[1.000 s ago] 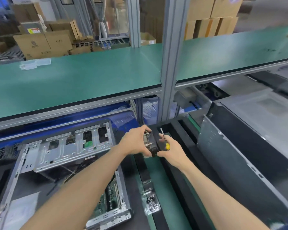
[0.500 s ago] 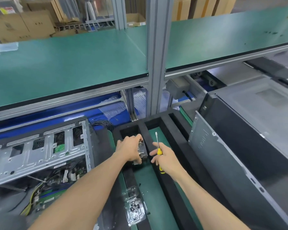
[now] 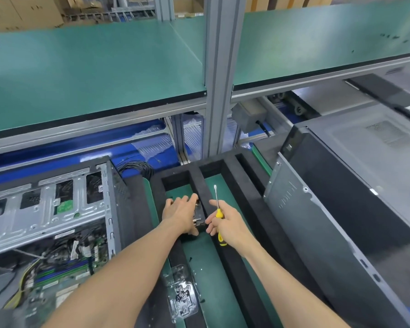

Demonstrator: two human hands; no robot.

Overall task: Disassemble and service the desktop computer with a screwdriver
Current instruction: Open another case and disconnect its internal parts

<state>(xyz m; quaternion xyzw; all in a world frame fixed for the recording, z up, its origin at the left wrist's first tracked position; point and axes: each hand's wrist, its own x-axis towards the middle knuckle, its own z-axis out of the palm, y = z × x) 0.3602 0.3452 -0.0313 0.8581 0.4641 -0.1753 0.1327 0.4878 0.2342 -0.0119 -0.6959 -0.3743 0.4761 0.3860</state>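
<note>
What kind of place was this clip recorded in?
Most likely a factory or repair line for computers: an opened computer case, green-matted shelves on an aluminium frame, a foam parts tray, and stacked cardboard boxes behind.

Open desktop computer at lower left, lying on its side with the side cover off: grey metal frame with punched drive-bay cut-outs uppermost, green circuit board, yellow and black cables and blue slots exposed below. Small dark part with metal fins, partly hidden, lying in the left compartment of a black foam tray with green floor, against the middle divider. Screwdriver, slim steel shaft and yellow-and-black handle, shaft pointing away and slightly upward, over the right compartment. Second computer case, black and closed, at right, grey side panel facing the tray.
</note>
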